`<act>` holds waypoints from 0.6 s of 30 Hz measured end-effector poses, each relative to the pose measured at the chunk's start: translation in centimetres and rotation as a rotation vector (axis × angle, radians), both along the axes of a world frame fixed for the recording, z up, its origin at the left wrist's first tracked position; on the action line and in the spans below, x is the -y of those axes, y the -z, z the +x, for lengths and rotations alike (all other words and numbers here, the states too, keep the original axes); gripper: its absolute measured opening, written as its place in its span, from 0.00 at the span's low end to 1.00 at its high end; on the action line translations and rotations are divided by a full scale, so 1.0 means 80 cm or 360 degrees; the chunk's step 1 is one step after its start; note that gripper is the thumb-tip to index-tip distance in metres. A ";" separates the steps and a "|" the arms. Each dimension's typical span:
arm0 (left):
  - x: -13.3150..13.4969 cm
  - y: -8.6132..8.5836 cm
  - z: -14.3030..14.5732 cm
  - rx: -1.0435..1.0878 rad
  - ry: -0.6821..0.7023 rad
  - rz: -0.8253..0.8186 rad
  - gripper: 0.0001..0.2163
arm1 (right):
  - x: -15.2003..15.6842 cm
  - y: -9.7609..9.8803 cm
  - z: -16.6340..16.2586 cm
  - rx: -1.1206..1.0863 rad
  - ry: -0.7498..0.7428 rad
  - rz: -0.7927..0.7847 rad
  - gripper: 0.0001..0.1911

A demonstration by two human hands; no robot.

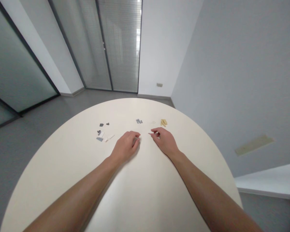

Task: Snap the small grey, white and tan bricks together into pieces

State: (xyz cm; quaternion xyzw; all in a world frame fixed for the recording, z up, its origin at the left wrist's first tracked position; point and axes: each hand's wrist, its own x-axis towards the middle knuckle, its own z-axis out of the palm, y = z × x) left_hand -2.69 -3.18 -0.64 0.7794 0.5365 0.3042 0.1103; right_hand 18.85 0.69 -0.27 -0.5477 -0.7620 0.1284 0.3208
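Seemingly both hands pinch tiny pieces.

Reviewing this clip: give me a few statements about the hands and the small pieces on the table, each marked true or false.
1. Both hands rest on a round table. True.
2. The tan pieces lie beyond the left hand. False: they lie beyond the right hand.
3. A cluster of grey and white pieces lies left of the left hand. True.
4. The hands are clasped together. False: a gap separates them.
5. The grey pieces lie beyond the gap between the hands. True.
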 end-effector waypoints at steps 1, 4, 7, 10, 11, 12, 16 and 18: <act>0.000 0.000 0.000 -0.0004 0.0013 -0.0007 0.09 | -0.002 0.002 0.002 0.0011 0.0049 -0.0010 0.10; 0.000 0.001 -0.001 -0.0019 0.0038 -0.0017 0.09 | -0.006 0.008 0.003 0.0074 0.0117 0.0005 0.10; -0.001 0.002 -0.002 -0.0033 0.0067 0.0002 0.08 | -0.008 0.011 0.002 0.0133 0.0157 0.0018 0.11; -0.002 0.003 -0.002 -0.0041 0.0098 0.0024 0.08 | -0.013 0.007 0.000 0.0218 0.0186 -0.0028 0.11; -0.002 0.003 -0.002 -0.0041 0.0106 0.0029 0.08 | -0.016 0.004 -0.001 0.0260 0.0180 -0.0049 0.11; -0.002 0.003 -0.002 -0.0040 0.0114 0.0034 0.08 | -0.020 0.000 -0.003 0.0305 0.0172 -0.0066 0.11; -0.002 0.002 -0.003 -0.0017 0.0137 0.0047 0.08 | -0.037 -0.016 -0.010 0.0444 0.0216 -0.0058 0.11; -0.002 0.002 -0.003 -0.0011 0.0138 0.0052 0.08 | -0.047 -0.020 -0.015 0.0462 0.0278 -0.0013 0.11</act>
